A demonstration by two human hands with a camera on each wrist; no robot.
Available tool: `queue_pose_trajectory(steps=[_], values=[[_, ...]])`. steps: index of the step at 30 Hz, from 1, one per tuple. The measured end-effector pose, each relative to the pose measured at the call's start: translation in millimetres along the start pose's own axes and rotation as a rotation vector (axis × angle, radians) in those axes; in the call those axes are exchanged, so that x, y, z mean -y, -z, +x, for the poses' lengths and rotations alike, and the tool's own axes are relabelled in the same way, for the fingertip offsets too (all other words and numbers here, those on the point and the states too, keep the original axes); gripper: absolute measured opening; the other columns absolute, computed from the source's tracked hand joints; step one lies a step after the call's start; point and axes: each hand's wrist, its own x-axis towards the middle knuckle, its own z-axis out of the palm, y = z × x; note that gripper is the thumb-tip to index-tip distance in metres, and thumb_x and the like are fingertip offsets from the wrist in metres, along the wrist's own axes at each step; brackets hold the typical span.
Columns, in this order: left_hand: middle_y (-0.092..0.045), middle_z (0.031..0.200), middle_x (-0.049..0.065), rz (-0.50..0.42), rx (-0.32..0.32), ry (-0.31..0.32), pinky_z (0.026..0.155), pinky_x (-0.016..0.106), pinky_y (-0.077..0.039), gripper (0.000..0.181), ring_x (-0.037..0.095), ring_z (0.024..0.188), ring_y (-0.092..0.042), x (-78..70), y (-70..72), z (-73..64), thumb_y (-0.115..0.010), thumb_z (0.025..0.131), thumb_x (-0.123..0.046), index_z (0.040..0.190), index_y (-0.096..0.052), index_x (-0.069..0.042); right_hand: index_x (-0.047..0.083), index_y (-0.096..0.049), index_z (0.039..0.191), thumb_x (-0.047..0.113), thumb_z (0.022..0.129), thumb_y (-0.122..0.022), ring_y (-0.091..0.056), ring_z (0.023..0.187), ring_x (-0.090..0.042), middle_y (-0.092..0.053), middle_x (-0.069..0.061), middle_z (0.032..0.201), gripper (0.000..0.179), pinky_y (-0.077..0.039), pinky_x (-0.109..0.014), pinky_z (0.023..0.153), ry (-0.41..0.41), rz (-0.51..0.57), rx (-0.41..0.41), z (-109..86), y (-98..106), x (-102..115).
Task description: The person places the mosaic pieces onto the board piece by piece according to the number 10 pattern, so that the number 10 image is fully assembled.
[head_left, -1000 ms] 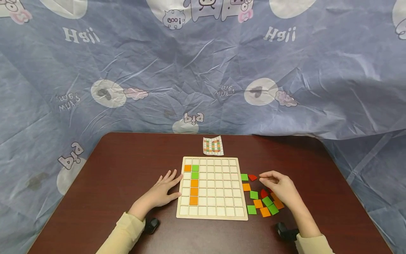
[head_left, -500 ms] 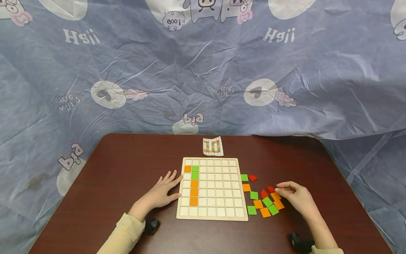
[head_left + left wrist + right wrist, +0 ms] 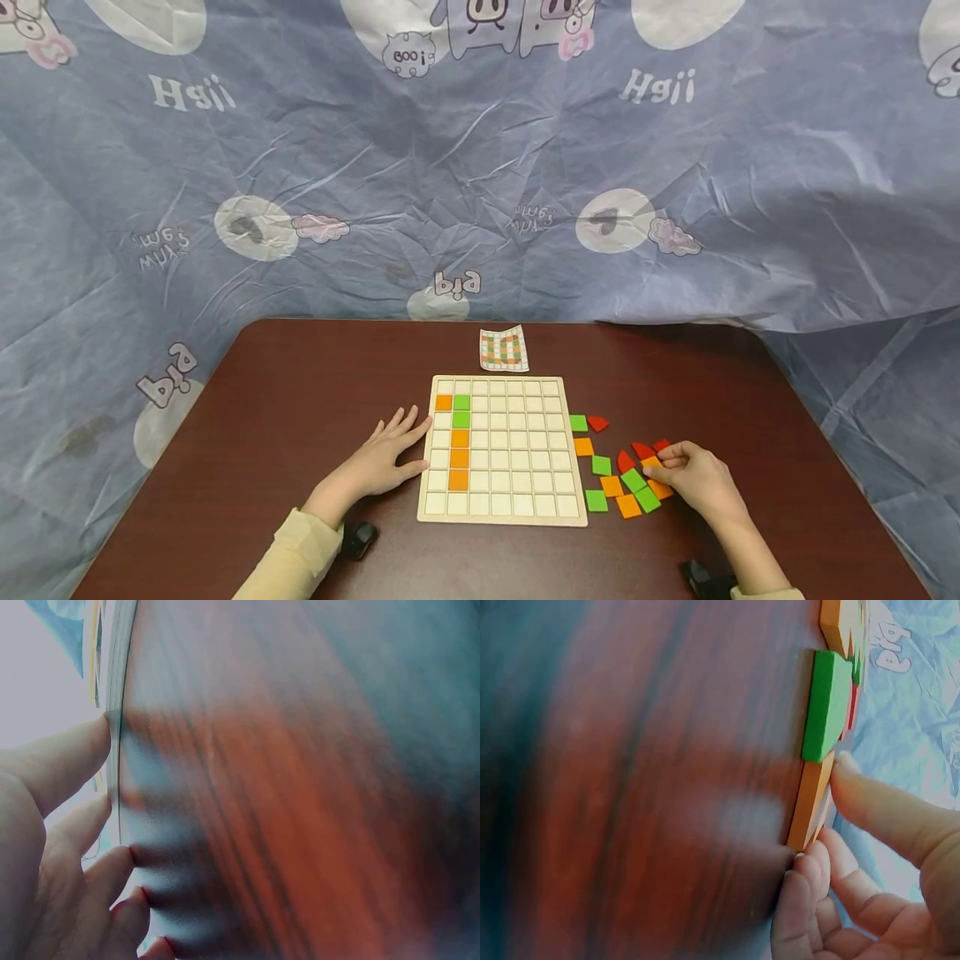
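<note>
My right hand [image 3: 701,479] holds an orange square tile [image 3: 651,462] at the back right of a loose pile, thumb on one side and fingertips on the other. In the right wrist view that orange tile [image 3: 808,801] lies low at the table, touching a green tile [image 3: 826,709]. Three red quarter-round pieces, one of them a red piece [image 3: 662,445] by my fingertips, lie along the pile's far side. My left hand [image 3: 381,458] rests spread at the left edge of a pale wooden grid board [image 3: 519,461], fingertips touching its rim. Several orange and green tiles sit in the board's two left columns.
Loose green and orange tiles [image 3: 628,505] lie right of the board, some touching. Another red piece [image 3: 597,423] lies beside a green tile [image 3: 578,423]. A patterned paper card [image 3: 504,348] lies behind the board. A printed blue cloth [image 3: 480,167] hangs behind the table.
My right hand has moved right and toward me, from near the separate red piece to the pile's back right. Another red piece now shows by its fingertips. My left hand has stayed put.
</note>
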Motion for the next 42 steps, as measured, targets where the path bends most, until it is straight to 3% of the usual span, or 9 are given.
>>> queue_pose_trajectory(steps=[9, 14, 19, 26, 32, 37, 42], values=[[-0.018, 0.164, 0.016, 0.009, 0.005, 0.001, 0.121, 0.062, -0.009, 0.068, 0.039, 0.152, -0.01, 1.8, -2.4, 0.0, -0.062, 0.097, -0.034, 0.156, -0.032, -0.019, -0.006, -0.063, 0.1, 0.027, 0.081, -0.08, -0.062, 0.083, -0.027, -0.069, -0.016, 0.091, 0.042, -0.052, -0.044, 0.072, -0.065, -0.051, 0.024, -2.1, -1, 11], [-0.018, 0.164, 0.016, 0.007, -0.005, -0.004, 0.121, 0.062, -0.009, 0.067, 0.039, 0.152, -0.01, 2.5, -2.0, 0.9, -0.062, 0.097, -0.034, 0.155, -0.033, -0.018, -0.007, -0.063, 0.095, 0.021, 0.079, -0.079, -0.06, 0.076, -0.026, -0.066, -0.015, 0.084, 0.037, -0.051, -0.043, 0.068, -0.056, -0.121, -0.001, -1.8, -1, 21], [-0.018, 0.163, 0.018, 0.01, 0.003, -0.018, 0.12, 0.063, -0.01, 0.067, 0.04, 0.152, -0.01, 2.9, -2.2, 0.9, -0.062, 0.097, -0.034, 0.155, -0.032, -0.017, -0.007, -0.06, 0.093, 0.023, 0.079, -0.079, -0.058, 0.079, -0.031, -0.064, -0.019, 0.088, 0.038, -0.05, -0.044, 0.069, -0.075, -0.145, 0.035, -0.5, 0, 22], [-0.019, 0.163, 0.019, 0.011, -0.004, -0.022, 0.12, 0.064, -0.011, 0.067, 0.042, 0.152, -0.011, 2.5, -1.7, 0.1, -0.063, 0.097, -0.033, 0.155, -0.033, -0.016, -0.004, -0.06, 0.098, 0.035, 0.079, -0.08, -0.06, 0.083, -0.028, -0.067, -0.017, 0.093, 0.047, -0.05, -0.041, 0.068, -0.074, -0.056, 0.105, 3.5, 3, 9], [-0.02, 0.163, 0.02, 0.005, -0.001, -0.025, 0.12, 0.064, -0.011, 0.067, 0.042, 0.151, -0.012, -0.6, -0.5, -0.8, -0.063, 0.097, -0.032, 0.155, -0.034, -0.015, -0.001, -0.065, 0.097, 0.037, 0.081, -0.079, -0.06, 0.08, -0.021, -0.069, -0.01, 0.09, 0.044, -0.048, -0.032, 0.064, -0.018, 0.004, 0.082, 4.7, 4, 1], [-0.02, 0.162, 0.021, 0.003, -0.002, -0.021, 0.12, 0.064, -0.011, 0.066, 0.043, 0.151, -0.013, -2.9, 0.8, -2.1, -0.063, 0.097, -0.031, 0.154, -0.034, -0.014, -0.001, -0.065, 0.106, 0.038, 0.084, -0.077, -0.059, 0.081, -0.017, -0.07, -0.009, 0.094, 0.046, -0.046, -0.028, 0.064, -0.016, 0.116, 0.041, 2.2, 2, 9], [-0.019, 0.163, 0.02, 0.004, 0.0, -0.015, 0.12, 0.064, -0.011, 0.067, 0.042, 0.151, -0.012, -2.7, 1.8, -1.2, -0.063, 0.097, -0.031, 0.155, -0.034, -0.014, 0.001, -0.062, 0.114, 0.038, 0.086, -0.076, -0.06, 0.084, -0.013, -0.073, -0.005, 0.097, 0.048, -0.05, -0.029, 0.07, 0.004, 0.266, 0.057, -3.4, -4, 32]])
